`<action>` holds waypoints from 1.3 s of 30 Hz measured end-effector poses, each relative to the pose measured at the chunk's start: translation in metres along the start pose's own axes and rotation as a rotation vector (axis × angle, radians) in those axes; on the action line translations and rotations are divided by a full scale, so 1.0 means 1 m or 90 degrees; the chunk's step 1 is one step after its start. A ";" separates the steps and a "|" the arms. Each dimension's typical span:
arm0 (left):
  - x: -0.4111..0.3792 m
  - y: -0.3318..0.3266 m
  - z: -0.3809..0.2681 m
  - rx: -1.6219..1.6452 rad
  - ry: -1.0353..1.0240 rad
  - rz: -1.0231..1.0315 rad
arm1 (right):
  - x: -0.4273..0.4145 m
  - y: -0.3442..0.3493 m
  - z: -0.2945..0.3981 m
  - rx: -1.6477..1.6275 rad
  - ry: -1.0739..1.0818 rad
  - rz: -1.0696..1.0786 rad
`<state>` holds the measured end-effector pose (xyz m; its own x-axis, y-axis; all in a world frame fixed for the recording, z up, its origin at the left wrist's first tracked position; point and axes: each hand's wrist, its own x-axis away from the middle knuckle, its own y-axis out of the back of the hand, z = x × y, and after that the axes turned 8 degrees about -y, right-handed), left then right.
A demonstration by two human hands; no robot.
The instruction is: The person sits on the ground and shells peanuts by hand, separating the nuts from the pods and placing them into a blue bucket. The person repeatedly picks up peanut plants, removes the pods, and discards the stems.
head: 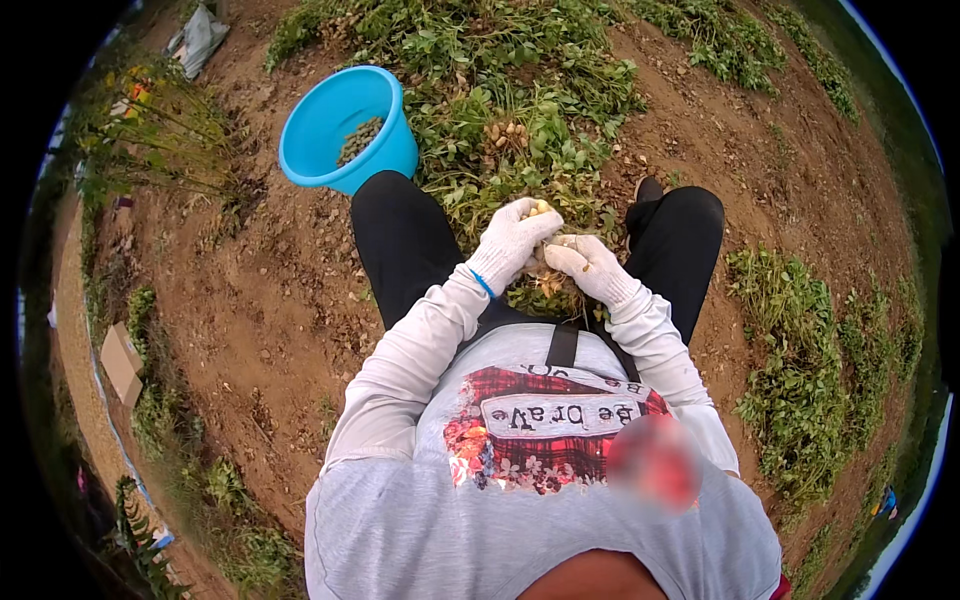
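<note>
Both my hands wear pale knitted gloves and meet between my knees. My left hand (516, 238) is closed on a few peanut pods (538, 208) that show at its fingertips. My right hand (589, 266) touches it and pinches the stems and roots of a peanut plant (551, 285), whose pods and leaves hang below in my lap. Past my knees lies a heap of pulled peanut plants (517, 165) with a cluster of pods (506, 135) on top. A blue plastic tub (300, 161), tilted towards me, stands beyond my left knee with peanuts (360, 141) inside.
More plants lie in piles at the right (795, 367) and far upper right (712, 45). Bare brown soil (285, 315) lies on both sides. At the far left are a cardboard piece (121, 364) and leafy stalks (172, 142); a pale plastic bag (199, 41) lies at the upper left.
</note>
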<state>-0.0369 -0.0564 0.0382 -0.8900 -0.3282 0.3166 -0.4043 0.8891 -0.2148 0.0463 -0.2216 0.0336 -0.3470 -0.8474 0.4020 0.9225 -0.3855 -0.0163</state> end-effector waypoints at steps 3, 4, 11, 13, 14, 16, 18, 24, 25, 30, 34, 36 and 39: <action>0.001 0.015 -0.004 0.154 0.020 -0.048 | 0.004 0.002 0.005 -0.002 -0.026 0.049; -0.013 0.032 0.005 0.212 0.006 -0.108 | 0.008 0.005 0.004 0.014 -0.026 0.075; -0.016 0.116 -0.146 0.000 -0.610 -0.456 | 0.002 -0.004 0.025 -0.301 0.080 -0.125; -0.024 0.165 -0.176 -0.100 -0.684 -0.538 | -0.008 0.001 0.020 -0.341 0.097 -0.048; -0.040 0.198 -0.180 -0.168 -0.643 -0.577 | -0.010 0.006 0.020 -0.331 0.101 -0.030; -0.061 0.236 -0.176 -0.794 -0.358 -0.723 | -0.011 0.008 0.017 -0.337 0.097 -0.029; -0.073 0.235 -0.166 -1.042 -0.261 -0.716 | -0.001 0.005 0.029 -0.346 0.102 -0.043; -0.039 0.096 -0.090 -0.417 -0.291 -0.055 | -0.006 0.007 0.029 -0.379 0.118 -0.082; -0.026 0.070 -0.080 -0.433 -0.194 0.062 | -0.005 0.008 0.029 -0.388 0.115 -0.093; 0.011 -0.001 -0.036 -0.544 -0.213 0.148 | -0.013 0.012 0.012 -0.438 0.153 -0.090; 0.007 -0.003 -0.019 -0.481 -0.226 0.118 | -0.010 0.013 0.010 -0.333 0.200 -0.079; 0.011 0.002 -0.017 -0.374 -0.176 0.151 | -0.007 0.014 0.013 -0.271 0.134 -0.113; 0.027 0.010 -0.025 -0.317 -0.008 0.307 | -0.006 0.012 0.007 -0.325 0.095 -0.208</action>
<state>-0.0595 -0.0481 0.0678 -0.9495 0.1397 0.2811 0.1795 0.9763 0.1212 0.0607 -0.2187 0.0379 -0.6511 -0.6842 0.3286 0.5808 -0.7278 -0.3645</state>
